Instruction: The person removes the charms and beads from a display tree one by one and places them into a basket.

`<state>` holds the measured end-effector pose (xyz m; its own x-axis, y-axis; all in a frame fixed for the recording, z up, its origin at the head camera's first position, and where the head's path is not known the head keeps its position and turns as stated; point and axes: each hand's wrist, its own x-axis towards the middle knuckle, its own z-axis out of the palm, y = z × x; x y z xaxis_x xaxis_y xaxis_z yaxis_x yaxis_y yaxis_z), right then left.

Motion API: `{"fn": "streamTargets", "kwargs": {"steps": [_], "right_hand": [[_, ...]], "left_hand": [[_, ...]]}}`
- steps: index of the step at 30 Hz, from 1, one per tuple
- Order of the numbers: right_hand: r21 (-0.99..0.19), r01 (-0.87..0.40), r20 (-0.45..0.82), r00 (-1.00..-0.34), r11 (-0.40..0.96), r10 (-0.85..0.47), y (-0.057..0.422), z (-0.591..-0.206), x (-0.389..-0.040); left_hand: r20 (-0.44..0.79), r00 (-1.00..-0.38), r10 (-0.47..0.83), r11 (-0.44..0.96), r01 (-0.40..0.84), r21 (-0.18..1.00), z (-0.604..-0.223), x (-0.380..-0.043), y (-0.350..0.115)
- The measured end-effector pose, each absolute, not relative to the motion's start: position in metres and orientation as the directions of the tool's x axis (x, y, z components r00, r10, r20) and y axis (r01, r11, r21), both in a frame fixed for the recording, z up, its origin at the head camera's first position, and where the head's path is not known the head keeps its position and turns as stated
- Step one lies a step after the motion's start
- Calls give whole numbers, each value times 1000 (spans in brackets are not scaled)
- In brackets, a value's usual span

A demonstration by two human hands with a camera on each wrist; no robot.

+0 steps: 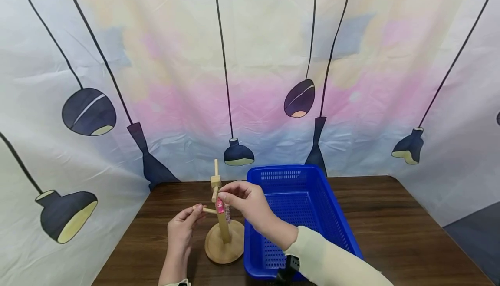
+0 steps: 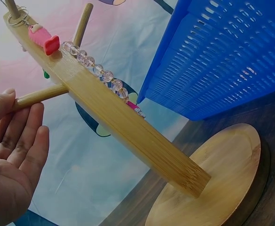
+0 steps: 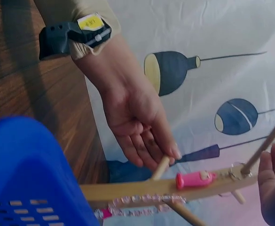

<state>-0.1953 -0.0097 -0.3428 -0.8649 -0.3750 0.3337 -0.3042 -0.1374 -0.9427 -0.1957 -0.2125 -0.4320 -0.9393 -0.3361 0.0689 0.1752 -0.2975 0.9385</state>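
Note:
My left hand (image 1: 183,227) pinches the tip of a side peg (image 2: 41,96) on a wooden peg stand (image 1: 223,227) between thumb and fingers. From an upper peg, a pink figure keychain (image 2: 44,40) hangs by its metal ring (image 2: 17,19), against the post. My right hand (image 1: 250,203) is beside that upper peg; its fingers (image 3: 267,181) reach alongside the wood, apart from the ring in the right wrist view. A bracelet of clear pinkish beads (image 2: 99,71) hangs on the post's other side, partly covered by my right hand in the head view.
A blue perforated basket (image 1: 340,216) stands close to the right of the stand's round base (image 1: 212,251), under my right forearm. The dark wooden table (image 1: 394,221) ends at a cloth backdrop (image 1: 269,60) printed with lamps.

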Motion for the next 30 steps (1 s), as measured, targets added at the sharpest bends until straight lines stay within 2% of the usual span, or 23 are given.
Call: {"fn": "streamTargets", "kwargs": {"steps": [11, 30], "right_hand": [[-974, -212, 225, -928, -76, -298, -7, -348, -211], [-978, -201, 207, -953, -50, -222, -30, -360, -218]], "left_hand": [[53, -939, -341, -258, 148, 955, -431, -198, -214], [43, -945, -323, -245, 128, 961, -430, -197, -214]]}}
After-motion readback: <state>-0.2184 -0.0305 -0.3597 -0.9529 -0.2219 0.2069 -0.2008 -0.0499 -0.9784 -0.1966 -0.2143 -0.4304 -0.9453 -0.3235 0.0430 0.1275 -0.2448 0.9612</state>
